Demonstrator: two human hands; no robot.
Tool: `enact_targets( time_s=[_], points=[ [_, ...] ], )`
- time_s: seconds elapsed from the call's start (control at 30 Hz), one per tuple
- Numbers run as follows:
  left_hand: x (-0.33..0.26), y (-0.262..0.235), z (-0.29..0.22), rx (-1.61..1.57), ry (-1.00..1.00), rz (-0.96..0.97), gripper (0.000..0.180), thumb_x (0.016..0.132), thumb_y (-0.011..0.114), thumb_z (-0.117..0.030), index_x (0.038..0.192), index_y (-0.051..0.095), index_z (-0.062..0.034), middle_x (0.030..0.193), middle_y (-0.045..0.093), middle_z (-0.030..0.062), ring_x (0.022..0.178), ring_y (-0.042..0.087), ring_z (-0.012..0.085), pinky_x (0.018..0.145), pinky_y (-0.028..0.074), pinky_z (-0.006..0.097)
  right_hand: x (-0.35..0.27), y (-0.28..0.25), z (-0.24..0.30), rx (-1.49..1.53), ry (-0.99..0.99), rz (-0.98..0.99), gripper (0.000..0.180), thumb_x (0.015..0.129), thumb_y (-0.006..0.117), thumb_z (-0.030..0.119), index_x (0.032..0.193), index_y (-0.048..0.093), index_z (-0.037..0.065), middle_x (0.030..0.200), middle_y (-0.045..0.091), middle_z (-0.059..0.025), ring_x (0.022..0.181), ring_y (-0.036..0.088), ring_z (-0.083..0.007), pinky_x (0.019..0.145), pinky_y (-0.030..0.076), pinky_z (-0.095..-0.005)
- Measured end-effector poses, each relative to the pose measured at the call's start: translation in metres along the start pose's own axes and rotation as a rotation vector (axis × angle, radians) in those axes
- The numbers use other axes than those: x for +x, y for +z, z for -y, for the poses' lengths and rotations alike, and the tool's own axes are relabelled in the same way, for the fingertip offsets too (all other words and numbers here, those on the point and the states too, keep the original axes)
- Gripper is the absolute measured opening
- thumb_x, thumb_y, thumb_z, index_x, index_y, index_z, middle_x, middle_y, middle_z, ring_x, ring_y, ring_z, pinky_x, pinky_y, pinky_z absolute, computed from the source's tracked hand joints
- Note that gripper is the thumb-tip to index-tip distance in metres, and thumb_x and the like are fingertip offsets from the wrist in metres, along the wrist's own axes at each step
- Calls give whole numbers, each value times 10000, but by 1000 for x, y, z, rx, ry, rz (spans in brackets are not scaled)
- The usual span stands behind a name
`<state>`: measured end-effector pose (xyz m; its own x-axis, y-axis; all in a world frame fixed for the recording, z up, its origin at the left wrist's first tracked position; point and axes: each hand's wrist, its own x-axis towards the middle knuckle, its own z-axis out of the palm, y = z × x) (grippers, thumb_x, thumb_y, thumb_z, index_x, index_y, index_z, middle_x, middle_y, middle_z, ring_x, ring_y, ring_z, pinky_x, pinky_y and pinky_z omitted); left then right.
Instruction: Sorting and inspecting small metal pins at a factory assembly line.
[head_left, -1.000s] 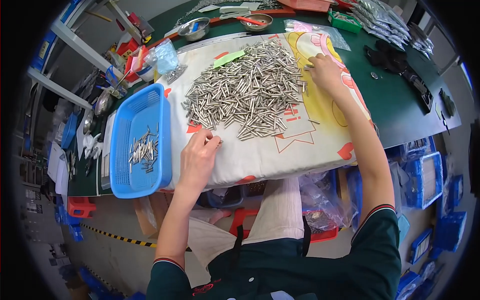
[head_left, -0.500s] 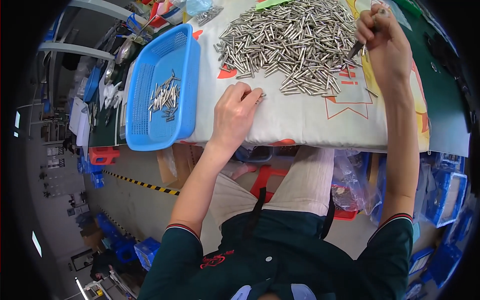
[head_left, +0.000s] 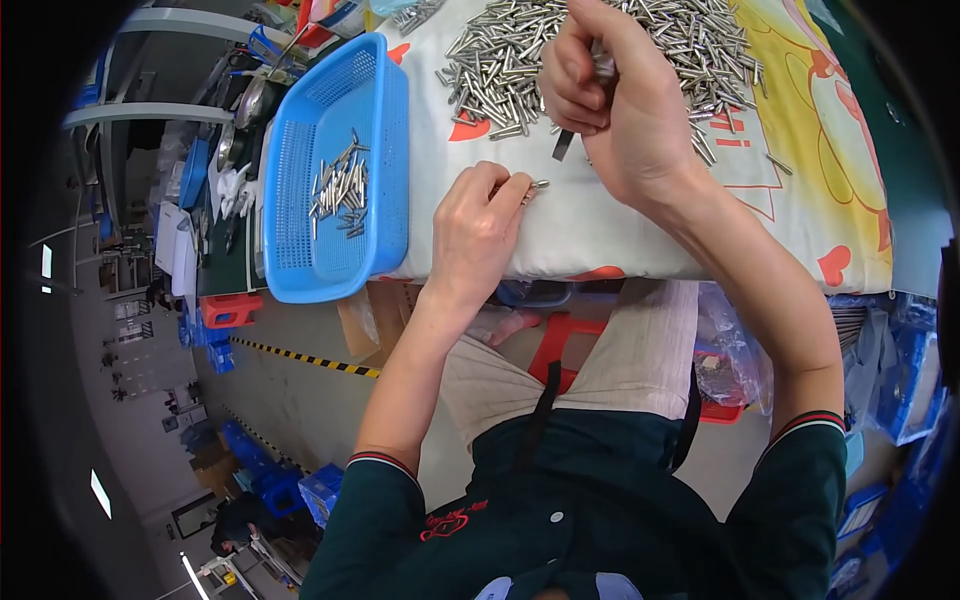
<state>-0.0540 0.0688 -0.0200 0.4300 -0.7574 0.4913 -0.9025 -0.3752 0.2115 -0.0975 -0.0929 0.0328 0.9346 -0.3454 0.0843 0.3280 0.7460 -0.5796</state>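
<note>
My left hand (head_left: 478,225) rests on the cloth-covered table, its thumb and fingers pinched round small silver metal pins (head_left: 540,184) whose tips poke out. How many it holds is hidden by the fingers. My right hand (head_left: 635,120) hovers over the near side of a large heap of similar pins (head_left: 505,70). It is closed round a flat, dark metal tool (head_left: 563,146), with one narrow end pointing down toward the table; the rest is hidden in the fist. Left of my left hand stands a blue plastic basket (head_left: 392,190) with a small batch of pins (head_left: 342,185) inside.
The pale printed tablecloth (head_left: 600,240) has a yellow patterned strip at the right, where a lone pin (head_left: 779,164) lies. Scissors, papers and a metal bowl crowd the far left. A red stool (head_left: 552,350) stands below the table, and blue crates (head_left: 912,385) are at the right.
My right hand has swung left and nearer from the heap's right side, bringing the dark tool close to my left hand. The left hand keeps its pinch. The view has shifted slightly.
</note>
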Motion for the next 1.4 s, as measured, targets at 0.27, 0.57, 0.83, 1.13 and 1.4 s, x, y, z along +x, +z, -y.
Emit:
enact_targets(
  time_s=[0.27,0.57,0.83,1.13,1.4],
  points=[
    [-10,-5,-4,-33,-43,-5,174,669,670,8,833,621,-22,772,536,73,684,541,227,576,451,336,0,-15,-13,-277,15,-15,361,903,455,330,645,340,105,532,295,34,471,250,-69,450,210,-211],
    [-24,-19,2,57,-57,-3,158,680,690,-8,830,641,-23,748,548,75,653,547,224,567,442,325,-6,-14,-19,-570,145,240,391,848,540,329,558,495,70,531,453,31,489,425,-59,488,371,-200],
    [-40,-22,9,73,-129,-45,180,673,666,23,845,635,-18,754,536,83,671,541,229,582,444,328,-8,7,-37,-55,77,133,476,892,425,360,511,321,95,453,246,32,418,186,-70,411,160,-251],
    [-40,-17,10,74,-121,-86,136,700,674,4,832,646,-13,736,541,86,652,538,228,572,436,322,-10,3,-63,-106,83,70,357,881,348,232,554,285,103,467,225,30,426,147,-75,422,148,-252],
    [-40,-17,10,86,-119,-92,145,688,676,1,829,644,-14,728,534,82,647,533,229,566,432,323,-9,3,-68,-121,48,43,325,854,350,221,558,280,104,455,214,27,425,146,-78,423,143,-257]
  ],
)
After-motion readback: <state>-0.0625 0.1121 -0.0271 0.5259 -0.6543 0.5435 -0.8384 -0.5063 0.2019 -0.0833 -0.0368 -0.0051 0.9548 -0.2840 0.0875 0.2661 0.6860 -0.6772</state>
